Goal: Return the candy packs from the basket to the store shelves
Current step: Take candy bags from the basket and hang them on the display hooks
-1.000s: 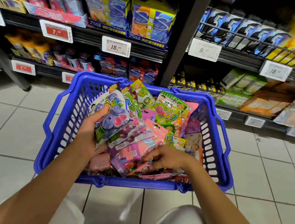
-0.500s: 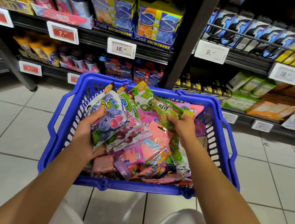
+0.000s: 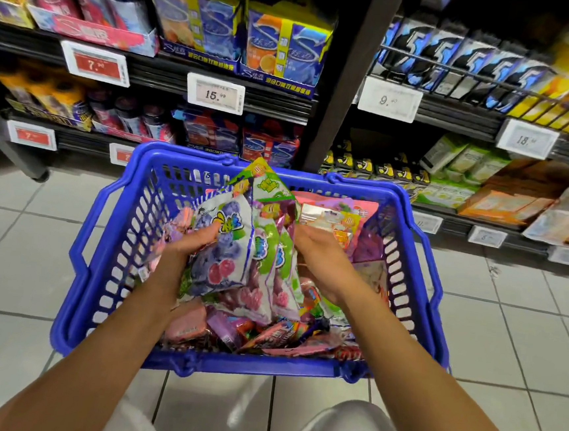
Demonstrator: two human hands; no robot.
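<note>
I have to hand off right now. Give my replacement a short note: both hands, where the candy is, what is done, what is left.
Left hand: grips the blue-and-white candy bag at the front of an upright bunch of bags.
Right hand: presses the other side of that bunch, fingers hidden behind the bags.
Candy: all of it sits in the blue basket on the floor, in front of the shelves.
Done: no pack is out of the basket.
Left: lift packs out and shelve them.
</note>
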